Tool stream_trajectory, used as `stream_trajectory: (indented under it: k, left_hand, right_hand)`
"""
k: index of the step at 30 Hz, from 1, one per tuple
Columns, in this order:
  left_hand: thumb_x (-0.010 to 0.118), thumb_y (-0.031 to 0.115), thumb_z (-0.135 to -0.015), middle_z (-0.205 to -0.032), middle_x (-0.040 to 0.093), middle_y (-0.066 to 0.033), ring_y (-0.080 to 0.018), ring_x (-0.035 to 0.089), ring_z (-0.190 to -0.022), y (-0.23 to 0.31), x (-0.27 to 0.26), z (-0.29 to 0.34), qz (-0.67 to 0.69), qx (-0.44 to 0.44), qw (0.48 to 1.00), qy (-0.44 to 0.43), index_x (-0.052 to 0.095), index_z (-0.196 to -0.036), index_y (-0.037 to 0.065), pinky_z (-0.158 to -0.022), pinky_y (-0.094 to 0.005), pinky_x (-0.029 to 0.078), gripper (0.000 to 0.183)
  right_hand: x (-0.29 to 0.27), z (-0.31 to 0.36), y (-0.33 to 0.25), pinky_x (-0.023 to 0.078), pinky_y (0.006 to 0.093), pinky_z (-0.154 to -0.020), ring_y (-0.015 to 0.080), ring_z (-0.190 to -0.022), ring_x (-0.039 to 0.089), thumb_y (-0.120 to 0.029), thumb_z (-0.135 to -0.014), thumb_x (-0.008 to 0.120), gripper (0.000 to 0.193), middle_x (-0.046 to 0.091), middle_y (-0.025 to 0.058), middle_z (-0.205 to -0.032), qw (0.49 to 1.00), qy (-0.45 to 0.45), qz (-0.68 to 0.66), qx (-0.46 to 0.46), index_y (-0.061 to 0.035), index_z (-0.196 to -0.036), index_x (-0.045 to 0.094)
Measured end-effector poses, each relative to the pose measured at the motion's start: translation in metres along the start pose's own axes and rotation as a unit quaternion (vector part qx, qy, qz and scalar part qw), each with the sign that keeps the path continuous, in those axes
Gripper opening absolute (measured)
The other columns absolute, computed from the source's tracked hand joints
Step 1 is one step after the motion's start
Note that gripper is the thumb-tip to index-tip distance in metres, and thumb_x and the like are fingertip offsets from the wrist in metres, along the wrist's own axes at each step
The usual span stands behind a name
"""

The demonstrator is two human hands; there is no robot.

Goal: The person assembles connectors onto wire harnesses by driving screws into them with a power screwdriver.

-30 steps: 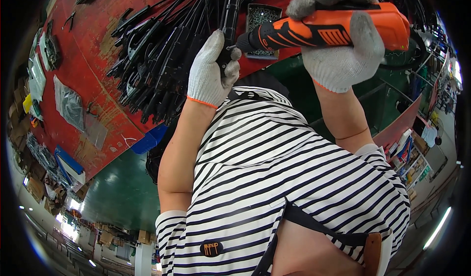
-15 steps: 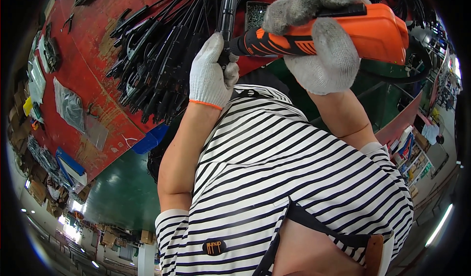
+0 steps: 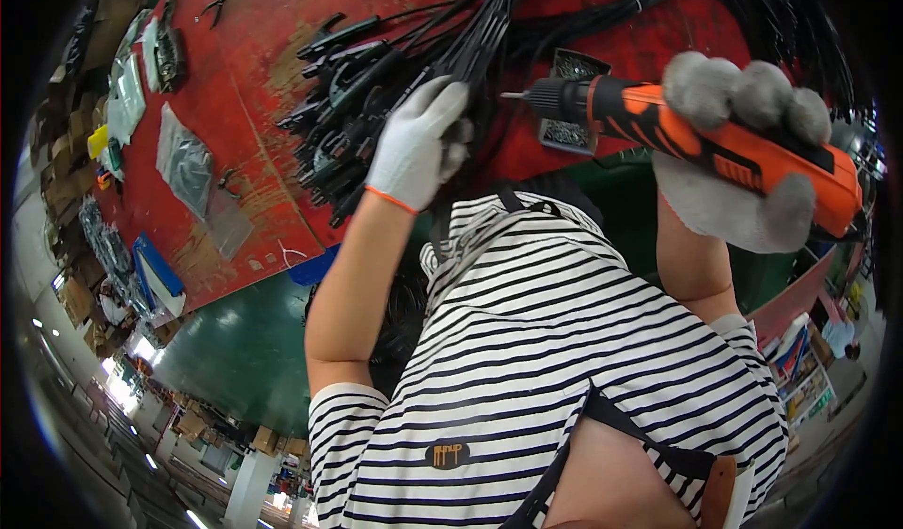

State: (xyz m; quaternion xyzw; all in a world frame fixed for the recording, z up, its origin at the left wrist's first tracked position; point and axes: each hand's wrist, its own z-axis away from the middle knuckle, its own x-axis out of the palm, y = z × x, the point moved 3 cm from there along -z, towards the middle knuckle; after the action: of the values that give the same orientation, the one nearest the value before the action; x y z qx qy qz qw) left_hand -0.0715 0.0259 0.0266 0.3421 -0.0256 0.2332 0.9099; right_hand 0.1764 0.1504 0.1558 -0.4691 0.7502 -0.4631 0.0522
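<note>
Across a red worktop [image 3: 246,59], black cables [image 3: 484,35] spread before you as an orange-and-black power screwdriver [image 3: 736,157] points their way.
Clean work likely calls for a steady, straight approach, fingers kept clear. Your right grip [image 3: 729,202] closes around the tool's body; your left grip [image 3: 416,145], curled, rests at the cables, though whether it pinches one cannot be told. Partly behind the tool's nose sits a small parts tray [image 3: 567,148]; the slim bit [image 3: 512,95] touches nothing.

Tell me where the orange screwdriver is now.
In the head view, the orange screwdriver is at upper right, gripped in the right hand, its black chuck overlapping the screw box.
</note>
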Motion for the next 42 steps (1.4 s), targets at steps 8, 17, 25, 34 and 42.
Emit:
stream_trajectory:
  k: [8, 17, 25, 34, 42]
  left_hand:
    - [0.071, 0.049, -0.091, -0.119, 0.074, -0.0262, -0.0411, 0.071, -0.115, 0.071, -0.21, -0.09, -0.6, 0.202, 0.764, 0.123, 0.068, -0.139, 0.019, -0.1, -0.0443, 0.055, 0.056]
    - [0.061, 0.055, -0.099, -0.128, 0.066, -0.0244, -0.043, 0.065, -0.119, 0.114, -0.24, -0.193, -0.727, 0.198, 0.65, 0.097, 0.08, -0.12, 0.016, -0.103, -0.0477, 0.052, 0.049]
    - [0.069, 0.05, -0.093, -0.126, 0.07, -0.0217, -0.0407, 0.068, -0.116, 0.211, -0.198, -0.337, -0.738, 0.338, 0.567, 0.143, 0.072, -0.131, 0.015, -0.099, -0.0507, 0.055, 0.051]
    - [0.06, 0.016, -0.09, -0.142, 0.064, -0.0164, -0.0347, 0.061, -0.134, 0.285, -0.13, -0.466, -0.86, 0.285, 0.405, 0.122, 0.054, -0.146, 0.017, -0.11, -0.0482, 0.048, 0.056]
    - [0.065, 0.021, -0.09, -0.115, 0.074, -0.0212, -0.0413, 0.071, -0.109, 0.285, -0.166, -0.446, -0.863, 0.247, 0.437, 0.051, 0.061, -0.138, 0.022, -0.092, -0.0514, 0.057, 0.049]
  right_hand:
    - [0.004, 0.022, 0.052, 0.05, 0.0449, -0.093, 0.0251, -0.102, 0.065, -0.027, -0.098, 0.065, 0.04, 0.069, 0.0102, -0.124, 0.978, 0.205, 0.007, 0.04, -0.0143, -0.135, 0.063]
    - [-0.011, 0.029, 0.058, 0.055, 0.0483, -0.093, 0.0298, -0.103, 0.067, -0.018, -0.099, 0.064, 0.036, 0.067, 0.0144, -0.121, 0.937, 0.338, 0.043, 0.084, -0.0103, -0.133, 0.057]
    - [-0.015, 0.051, 0.08, 0.055, 0.0463, -0.09, 0.0284, -0.097, 0.067, -0.02, -0.096, 0.069, 0.038, 0.067, 0.0117, -0.116, 0.876, 0.455, 0.097, 0.131, -0.0111, -0.131, 0.057]
    - [-0.014, 0.064, 0.078, 0.056, 0.0464, -0.087, 0.0285, -0.093, 0.069, -0.02, -0.095, 0.07, 0.035, 0.067, 0.0125, -0.11, 0.811, 0.544, 0.162, 0.139, -0.0105, -0.127, 0.058]
    - [-0.012, 0.057, 0.094, 0.056, 0.0457, -0.086, 0.0271, -0.092, 0.069, -0.025, -0.092, 0.074, 0.04, 0.068, 0.01, -0.109, 0.811, 0.542, 0.143, 0.168, -0.0122, -0.127, 0.059]
